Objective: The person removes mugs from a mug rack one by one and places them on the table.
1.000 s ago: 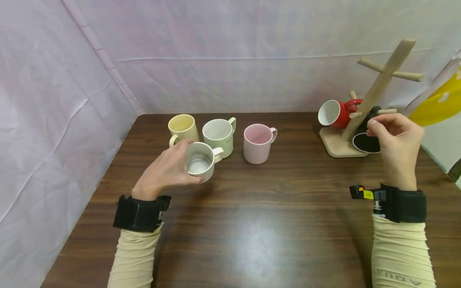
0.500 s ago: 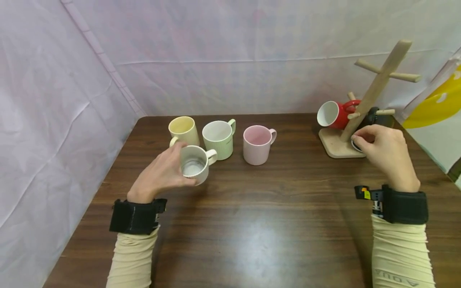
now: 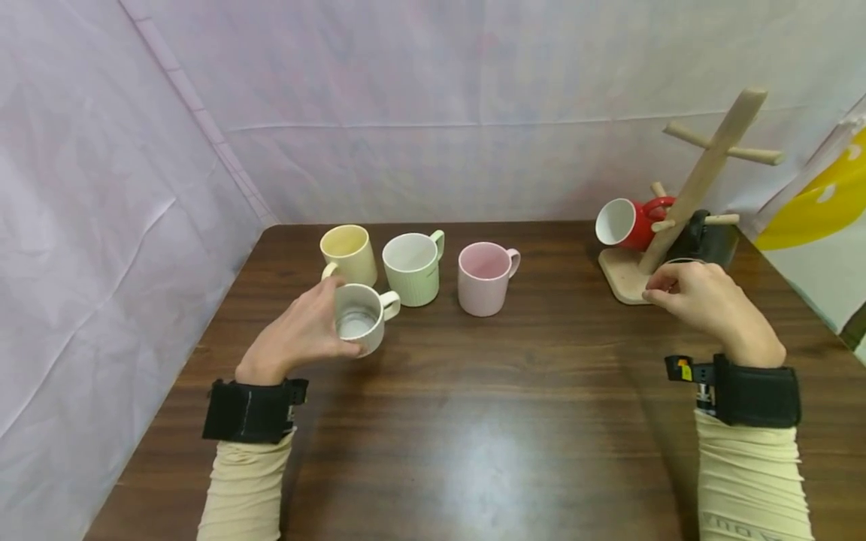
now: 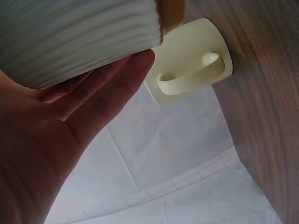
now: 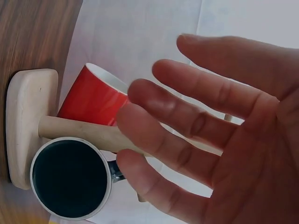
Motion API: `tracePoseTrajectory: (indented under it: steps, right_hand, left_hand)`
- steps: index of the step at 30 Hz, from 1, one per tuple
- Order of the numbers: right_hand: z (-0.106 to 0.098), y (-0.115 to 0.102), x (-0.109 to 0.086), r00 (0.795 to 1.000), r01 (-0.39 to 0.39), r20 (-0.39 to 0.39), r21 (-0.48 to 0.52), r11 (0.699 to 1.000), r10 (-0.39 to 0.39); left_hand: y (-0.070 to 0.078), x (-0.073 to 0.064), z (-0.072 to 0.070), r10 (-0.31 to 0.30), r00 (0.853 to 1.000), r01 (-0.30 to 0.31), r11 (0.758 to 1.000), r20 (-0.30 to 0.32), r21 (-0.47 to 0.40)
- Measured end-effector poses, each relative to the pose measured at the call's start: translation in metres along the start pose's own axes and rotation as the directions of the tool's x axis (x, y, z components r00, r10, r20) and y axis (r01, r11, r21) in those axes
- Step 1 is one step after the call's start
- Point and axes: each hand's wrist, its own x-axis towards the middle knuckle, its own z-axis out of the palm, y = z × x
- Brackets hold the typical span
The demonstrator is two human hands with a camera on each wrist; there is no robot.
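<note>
My left hand (image 3: 298, 330) grips a white ribbed mug (image 3: 361, 319) by its side, thumb near and fingers behind, its handle pointing right. In the left wrist view the mug (image 4: 84, 37) fills the upper left, with a yellow mug (image 4: 191, 56) beyond the fingers. My right hand (image 3: 710, 304) holds nothing, its fingers loosely bent in front of the wooden mug rack (image 3: 700, 184). A red mug (image 3: 629, 224) and a black mug (image 3: 720, 240) hang from the rack's lower pegs. The right wrist view shows the black mug's dark mouth (image 5: 70, 179) beside the rack's post.
Behind the left hand stand a yellow mug (image 3: 350, 255) and a green mug (image 3: 413, 270); a pink mug (image 3: 483, 278) is to their right. The upper rack pegs (image 3: 754, 155) bear nothing. A pale cloth (image 3: 433, 113) hangs behind the brown table (image 3: 473, 421).
My right hand has drawn left and down from the black mug, which stays on its peg. My left hand has shifted slightly left with the white mug.
</note>
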Motion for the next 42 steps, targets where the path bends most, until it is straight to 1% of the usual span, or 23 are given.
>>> tracePoseTrajectory:
  steps: [2,6,12,20,22,26,31,33,36,39,42]
  right_hand:
    - [0.000,-0.001,0.000,1.000,0.006,0.014,-0.002,1.000,-0.005]
    - [-0.001,-0.002,0.000,1.000,-0.008,0.025,0.001,1.000,0.008]
    - [-0.001,-0.003,0.001,1.000,0.006,0.011,0.016,1.000,-0.006]
    - [-0.001,-0.004,0.000,1.000,-0.012,0.017,0.027,1.000,0.011]
    - [0.000,-0.005,0.001,1.000,0.007,0.011,0.024,1.000,-0.007]
    - [0.004,-0.015,0.006,0.999,0.043,0.011,0.018,0.999,-0.043]
    - [0.011,-0.034,0.013,0.997,0.040,0.062,0.024,0.999,-0.042]
    - [0.015,-0.041,0.016,0.995,0.067,0.072,0.023,0.997,-0.069]
    - [0.023,-0.054,0.020,0.986,0.148,0.074,0.033,0.988,-0.150]
    - [0.031,-0.068,0.023,0.967,0.236,0.083,0.060,0.970,-0.240]
    - [0.037,-0.081,0.024,0.953,0.288,0.077,0.082,0.954,-0.294]
  left_hand:
    - [-0.001,0.000,0.000,-0.003,1.000,0.003,1.000,0.002,0.000]
    - [-0.004,0.000,-0.002,-0.021,1.000,0.021,1.000,0.008,0.005]
    - [-0.008,-0.002,-0.003,-0.043,0.999,0.043,0.999,0.011,-0.003]
    - [-0.016,-0.005,-0.003,-0.082,0.997,0.082,0.997,0.013,-0.002]
    - [-0.018,-0.006,-0.003,-0.086,0.996,0.086,0.996,0.013,-0.008]
    - [-0.022,-0.007,-0.002,-0.095,0.995,0.095,0.995,0.013,-0.010]
    - [-0.028,-0.008,0.000,-0.099,0.995,0.099,0.995,0.010,-0.004]
    - [-0.029,-0.007,0.001,-0.101,0.995,0.101,0.995,0.008,-0.004]
    - [-0.032,-0.007,0.002,-0.110,0.994,0.111,0.994,0.008,-0.006]
    - [-0.034,-0.007,0.002,-0.117,0.993,0.118,0.993,0.014,-0.008]
    - [-0.036,-0.007,0.002,-0.116,0.993,0.116,0.993,0.017,-0.016]
